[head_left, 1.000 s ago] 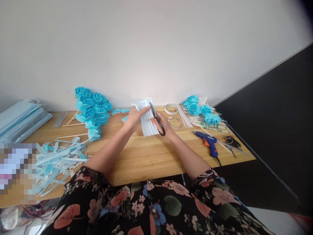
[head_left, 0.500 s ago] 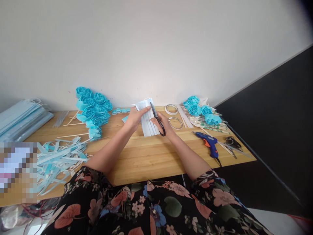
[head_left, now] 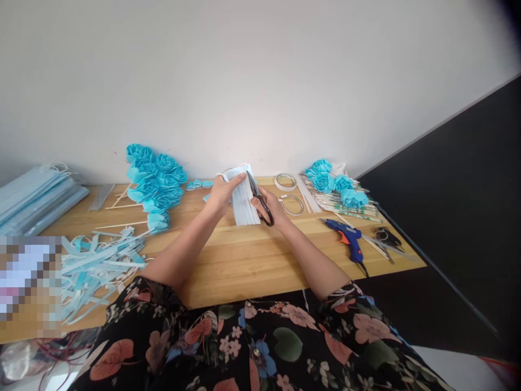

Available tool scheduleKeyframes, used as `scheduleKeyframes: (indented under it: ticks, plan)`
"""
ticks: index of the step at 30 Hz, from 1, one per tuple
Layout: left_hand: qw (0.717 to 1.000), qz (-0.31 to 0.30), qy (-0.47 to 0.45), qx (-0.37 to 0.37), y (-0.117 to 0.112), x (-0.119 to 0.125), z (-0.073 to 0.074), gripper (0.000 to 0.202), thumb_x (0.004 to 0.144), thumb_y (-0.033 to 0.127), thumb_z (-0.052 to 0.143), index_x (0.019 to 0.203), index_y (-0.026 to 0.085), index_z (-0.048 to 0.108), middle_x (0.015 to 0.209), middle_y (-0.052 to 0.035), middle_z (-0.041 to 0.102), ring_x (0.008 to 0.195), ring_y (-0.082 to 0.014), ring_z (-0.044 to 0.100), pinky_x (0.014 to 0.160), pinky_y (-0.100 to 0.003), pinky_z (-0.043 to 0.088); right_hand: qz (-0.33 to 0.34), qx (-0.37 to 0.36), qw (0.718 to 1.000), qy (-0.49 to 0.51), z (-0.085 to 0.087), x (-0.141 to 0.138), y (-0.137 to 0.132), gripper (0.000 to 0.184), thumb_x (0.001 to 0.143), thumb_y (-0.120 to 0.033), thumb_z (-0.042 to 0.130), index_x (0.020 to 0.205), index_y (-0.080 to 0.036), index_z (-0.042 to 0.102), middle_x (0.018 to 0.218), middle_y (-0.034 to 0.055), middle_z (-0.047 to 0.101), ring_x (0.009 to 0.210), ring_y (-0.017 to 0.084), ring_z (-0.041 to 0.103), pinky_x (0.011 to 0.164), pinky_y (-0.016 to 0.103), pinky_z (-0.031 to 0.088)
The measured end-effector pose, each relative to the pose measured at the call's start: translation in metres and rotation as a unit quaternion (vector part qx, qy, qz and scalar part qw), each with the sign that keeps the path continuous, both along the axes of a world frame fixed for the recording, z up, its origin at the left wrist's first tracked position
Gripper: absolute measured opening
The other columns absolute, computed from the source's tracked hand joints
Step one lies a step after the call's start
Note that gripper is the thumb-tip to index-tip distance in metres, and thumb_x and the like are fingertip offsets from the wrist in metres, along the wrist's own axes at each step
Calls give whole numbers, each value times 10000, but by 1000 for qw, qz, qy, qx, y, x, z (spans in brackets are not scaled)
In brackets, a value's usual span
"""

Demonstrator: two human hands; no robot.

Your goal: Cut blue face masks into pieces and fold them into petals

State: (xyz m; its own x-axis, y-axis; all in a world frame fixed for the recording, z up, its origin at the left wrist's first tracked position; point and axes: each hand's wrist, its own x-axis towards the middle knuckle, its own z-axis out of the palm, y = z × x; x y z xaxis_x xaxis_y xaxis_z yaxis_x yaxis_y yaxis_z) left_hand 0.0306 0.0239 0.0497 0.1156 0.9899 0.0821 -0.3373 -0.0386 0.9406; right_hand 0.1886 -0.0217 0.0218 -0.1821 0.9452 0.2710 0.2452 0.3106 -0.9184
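Observation:
A pale blue pleated face mask (head_left: 243, 203) is held up above the middle of the table. My left hand (head_left: 222, 194) pinches its upper left part, thumb across the front. My right hand (head_left: 272, 205) is closed around black-handled scissors (head_left: 264, 210), whose blades point up and lie along the mask's right side. Whether the blades are parted I cannot make out. Behind my left hand, small folded blue strips (head_left: 197, 185) lie near the wall.
Blue crepe-like flowers on sticks (head_left: 157, 182) lie left, above a heap of cut strips (head_left: 101, 266). Stacked masks (head_left: 35, 195) are far left. Rightward are tape rolls (head_left: 285, 182), more blue flowers (head_left: 323, 179), a blue glue gun (head_left: 350, 241) and dark small tools (head_left: 387, 237).
The mask, the scissors and both hands have shifted slightly left. The mask is turned a little more, and its lower edge sits slightly higher.

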Motion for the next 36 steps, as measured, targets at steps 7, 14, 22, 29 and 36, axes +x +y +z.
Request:
scheduleKeyframes:
  ticks: [7, 14, 22, 29, 36]
  plan:
    - [999, -4, 37, 23, -4, 4, -1, 350, 641, 410, 835, 760, 146, 638, 672, 7, 610, 612, -115, 536, 594, -235, 444, -6, 9, 1000, 11, 0, 0, -1, 645, 809, -735, 569, 1128, -175, 597, 751, 6, 568, 670, 149, 521, 619, 261, 427]
    - [1000, -14, 20, 20, -8, 7, -1, 387, 604, 418, 853, 774, 149, 634, 696, 17, 606, 623, -102, 519, 612, -226, 435, -15, 36, 999, 15, -7, 0, 5, 566, 830, -641, 610, 1163, -183, 599, 900, 36, 639, 809, 193, 569, 715, 292, 460]
    - [1000, -25, 16, 9, -6, 6, -5, 390, 609, 439, 850, 777, 159, 638, 690, 14, 618, 614, -117, 538, 623, -247, 441, -25, 32, 999, 7, -8, 2, 5, 535, 823, -610, 629, 1139, -179, 611, 890, 27, 640, 779, 186, 568, 718, 293, 448]
    - [999, -31, 13, 13, -3, 5, -9, 381, 632, 443, 847, 805, 156, 666, 723, -5, 661, 638, -133, 574, 640, -258, 458, -20, 34, 999, 18, -8, 2, 6, 502, 821, -567, 652, 1132, -174, 617, 862, 15, 617, 754, 172, 546, 696, 280, 422]
    - [999, -29, 16, 13, -5, 5, -7, 363, 639, 425, 847, 786, 154, 655, 702, 2, 646, 619, -122, 556, 622, -248, 457, -38, 35, 999, 10, -6, 1, 4, 502, 815, -583, 643, 1102, -172, 621, 866, 22, 620, 774, 180, 544, 706, 282, 433]
